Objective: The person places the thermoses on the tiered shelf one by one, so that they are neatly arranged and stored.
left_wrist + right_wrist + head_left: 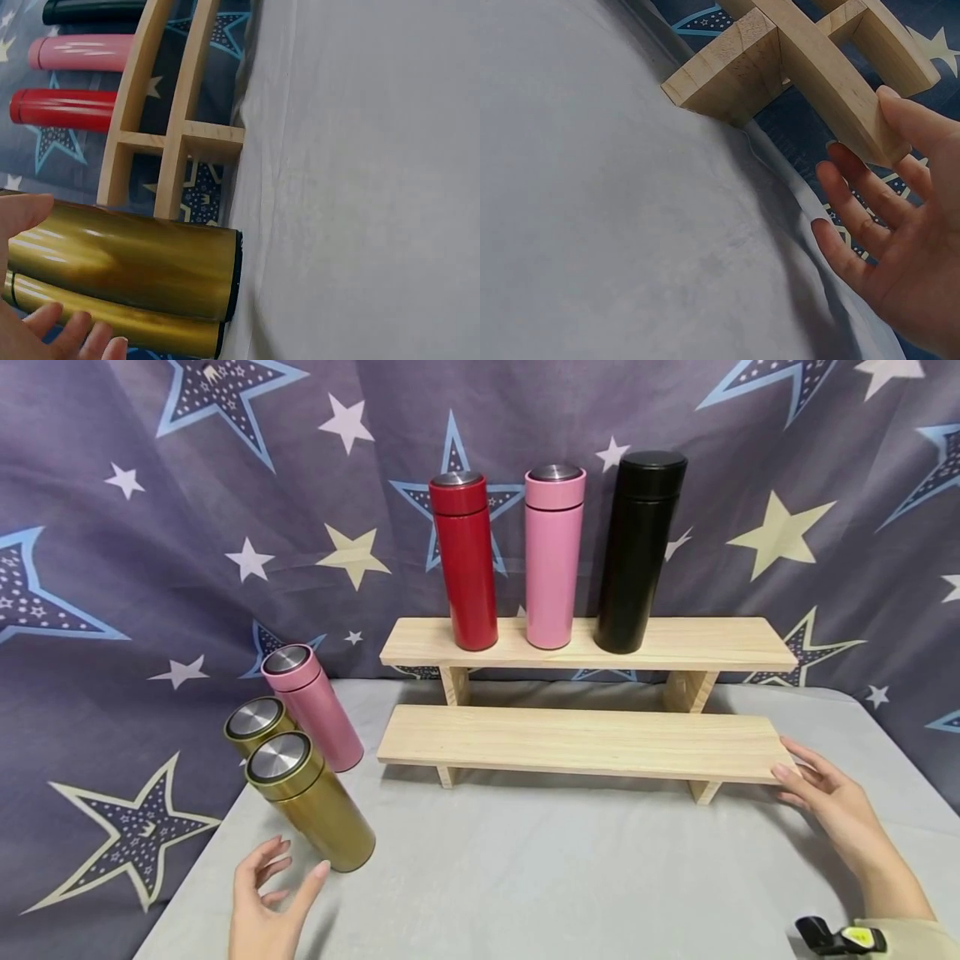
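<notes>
My left hand (267, 902) is by the nearer gold thermos bottle (322, 814), thumb and fingers spread apart. In the left wrist view this hand (30, 322) frames the gold bottle with a gap between thumb and fingers. A second gold bottle (258, 718) stands right behind the first, partly hidden. Beside them is a pink bottle (318, 714). At the right, my right hand (832, 802) holds the end of the lower wooden shelf (585, 739), thumb on one face. In the right wrist view the shelf end (847, 97) lies between thumb and fingers.
On the upper shelf (697, 639) stand a red bottle (468, 577), a pink bottle (552, 577) and a black bottle (641, 568). A grey cloth (525, 877) covers the table, and a star-patterned curtain (300, 485) hangs behind.
</notes>
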### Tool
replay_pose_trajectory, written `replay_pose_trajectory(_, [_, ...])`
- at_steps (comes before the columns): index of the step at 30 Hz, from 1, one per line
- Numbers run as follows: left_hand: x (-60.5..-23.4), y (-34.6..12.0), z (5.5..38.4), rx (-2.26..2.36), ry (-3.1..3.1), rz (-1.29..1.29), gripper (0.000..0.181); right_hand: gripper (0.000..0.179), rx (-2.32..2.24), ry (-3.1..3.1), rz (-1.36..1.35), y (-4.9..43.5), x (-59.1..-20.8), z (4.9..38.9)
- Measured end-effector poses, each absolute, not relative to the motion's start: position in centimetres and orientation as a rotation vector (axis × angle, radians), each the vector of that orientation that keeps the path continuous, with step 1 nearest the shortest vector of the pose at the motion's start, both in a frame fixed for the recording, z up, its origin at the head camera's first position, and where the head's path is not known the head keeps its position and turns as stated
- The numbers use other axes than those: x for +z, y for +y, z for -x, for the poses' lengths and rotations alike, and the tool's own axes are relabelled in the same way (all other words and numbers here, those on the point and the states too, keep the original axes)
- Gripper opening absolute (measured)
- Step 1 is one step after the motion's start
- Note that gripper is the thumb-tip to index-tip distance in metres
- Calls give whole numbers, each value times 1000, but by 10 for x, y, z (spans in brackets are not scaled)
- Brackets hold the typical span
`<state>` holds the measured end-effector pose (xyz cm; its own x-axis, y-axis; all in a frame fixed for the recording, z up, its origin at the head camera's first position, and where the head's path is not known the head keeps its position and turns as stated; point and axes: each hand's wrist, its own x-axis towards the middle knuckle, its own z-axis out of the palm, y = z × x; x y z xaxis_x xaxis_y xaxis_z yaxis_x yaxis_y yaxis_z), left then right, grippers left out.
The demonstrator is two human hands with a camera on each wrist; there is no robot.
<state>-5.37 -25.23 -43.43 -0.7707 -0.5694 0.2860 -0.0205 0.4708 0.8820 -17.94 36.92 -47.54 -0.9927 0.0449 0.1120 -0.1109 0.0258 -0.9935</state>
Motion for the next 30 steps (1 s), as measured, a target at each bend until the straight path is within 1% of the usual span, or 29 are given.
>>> replay_pose_trajectory(5, [-435,-251,68,-1333,-2230,-430,83,56,2101,-2179,-67,370,-474,182])
replay_pose_trajectory(8, [-435,-250,77,-1371,-2250,-426,89,55,2110,-2168,-83,370,-474,182])
replay_pose_trajectory(18, [-437,-248,91,-1406,-2283,-427,92,54,2144,-2134,-81,369,-473,178])
replay_pose_trajectory(25, [-439,-247,99,-1368,-2287,-466,89,54,2137,-2145,-71,366,-475,178])
replay_pose_trajectory(30, [-438,-246,102,-1356,-2281,-452,86,57,2094,-2181,-47,366,-475,179])
